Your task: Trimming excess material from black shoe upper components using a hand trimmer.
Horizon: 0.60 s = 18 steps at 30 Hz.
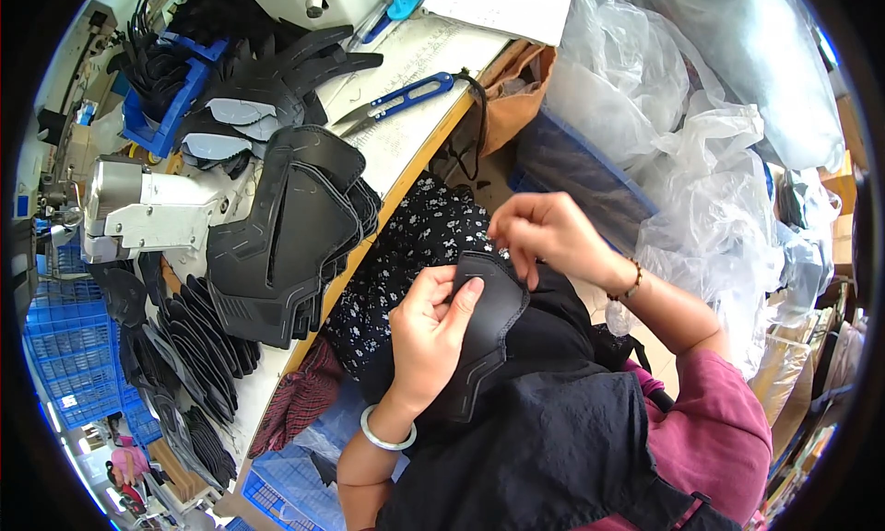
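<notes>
A black stitched panel [495, 312] with a curved edge and grey line markings lies over my lap. My left hand [427, 339] grips its left side, thumb pressed flat on top and fingers behind. Close to the panel's upper right edge is my right hand [550, 234], its fingers bent and drawn together. Whatever those fingertips pinch, if anything, is too small to make out. To the left, a stack of similar black panels [286, 227] rests on the table edge.
Blue-handled thread snips [406, 98] lie on the white worktable [392, 144]. Beside the stack is a sewing machine arm [161, 213], with rows of black pieces [198, 337] below. A blue bin [171, 107] holds dark parts. Clear plastic bags [701, 181] fill the right side.
</notes>
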Each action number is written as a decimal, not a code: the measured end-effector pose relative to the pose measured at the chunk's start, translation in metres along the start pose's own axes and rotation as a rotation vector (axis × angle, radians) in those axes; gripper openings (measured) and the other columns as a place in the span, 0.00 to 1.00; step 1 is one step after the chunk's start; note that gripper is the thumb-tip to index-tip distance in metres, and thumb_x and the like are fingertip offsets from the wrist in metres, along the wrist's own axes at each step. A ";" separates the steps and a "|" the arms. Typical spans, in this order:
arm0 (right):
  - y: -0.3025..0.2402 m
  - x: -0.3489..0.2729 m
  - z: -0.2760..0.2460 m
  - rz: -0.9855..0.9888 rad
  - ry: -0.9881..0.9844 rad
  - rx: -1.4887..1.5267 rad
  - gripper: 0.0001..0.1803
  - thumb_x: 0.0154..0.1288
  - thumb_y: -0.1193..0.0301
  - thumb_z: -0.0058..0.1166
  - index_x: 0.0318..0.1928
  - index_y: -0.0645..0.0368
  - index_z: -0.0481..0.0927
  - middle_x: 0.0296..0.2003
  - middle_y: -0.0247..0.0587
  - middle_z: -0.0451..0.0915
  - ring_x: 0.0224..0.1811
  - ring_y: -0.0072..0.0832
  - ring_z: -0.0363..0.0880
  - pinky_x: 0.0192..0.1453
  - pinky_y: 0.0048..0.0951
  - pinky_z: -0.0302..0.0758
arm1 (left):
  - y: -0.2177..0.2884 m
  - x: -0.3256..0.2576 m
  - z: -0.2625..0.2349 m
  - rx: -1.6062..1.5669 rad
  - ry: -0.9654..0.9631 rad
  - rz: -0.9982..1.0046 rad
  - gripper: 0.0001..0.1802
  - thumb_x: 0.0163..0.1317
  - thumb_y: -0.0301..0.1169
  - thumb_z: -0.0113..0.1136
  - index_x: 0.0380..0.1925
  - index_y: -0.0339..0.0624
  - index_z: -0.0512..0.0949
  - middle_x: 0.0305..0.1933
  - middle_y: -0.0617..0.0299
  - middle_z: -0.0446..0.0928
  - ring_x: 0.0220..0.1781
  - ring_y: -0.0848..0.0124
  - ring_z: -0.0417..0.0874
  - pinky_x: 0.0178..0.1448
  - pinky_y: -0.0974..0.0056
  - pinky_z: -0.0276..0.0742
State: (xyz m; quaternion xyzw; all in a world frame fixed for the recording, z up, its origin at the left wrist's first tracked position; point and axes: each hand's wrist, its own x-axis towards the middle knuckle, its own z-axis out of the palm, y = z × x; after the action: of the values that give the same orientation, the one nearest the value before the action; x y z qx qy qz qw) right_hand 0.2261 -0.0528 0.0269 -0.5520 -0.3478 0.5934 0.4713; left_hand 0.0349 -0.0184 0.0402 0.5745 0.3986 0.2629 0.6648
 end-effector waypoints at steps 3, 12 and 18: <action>0.000 -0.003 -0.003 0.035 0.056 0.069 0.13 0.67 0.71 0.49 0.42 0.71 0.77 0.21 0.39 0.77 0.17 0.17 0.75 0.18 0.19 0.72 | -0.003 0.003 -0.002 -0.067 0.005 -0.019 0.10 0.64 0.26 0.57 0.40 0.29 0.74 0.35 0.58 0.82 0.33 0.83 0.79 0.36 0.77 0.75; 0.002 0.006 0.014 0.011 -0.046 -0.065 0.11 0.69 0.71 0.47 0.34 0.68 0.76 0.14 0.33 0.74 0.12 0.15 0.71 0.15 0.17 0.67 | -0.015 0.003 -0.003 0.077 0.008 0.025 0.09 0.63 0.26 0.59 0.40 0.30 0.74 0.34 0.59 0.82 0.32 0.84 0.78 0.34 0.77 0.74; -0.007 -0.001 0.011 0.058 -0.054 -0.144 0.10 0.66 0.70 0.53 0.40 0.67 0.78 0.21 0.34 0.76 0.15 0.14 0.71 0.15 0.16 0.65 | -0.018 0.003 -0.009 -0.067 0.058 -0.009 0.09 0.63 0.26 0.58 0.39 0.30 0.74 0.34 0.58 0.82 0.32 0.84 0.78 0.33 0.78 0.73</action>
State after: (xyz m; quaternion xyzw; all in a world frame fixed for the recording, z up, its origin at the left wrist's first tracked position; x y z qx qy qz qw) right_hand 0.2167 -0.0502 0.0354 -0.5781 -0.3860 0.5949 0.4036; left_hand 0.0267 -0.0144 0.0219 0.5425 0.4110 0.2896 0.6730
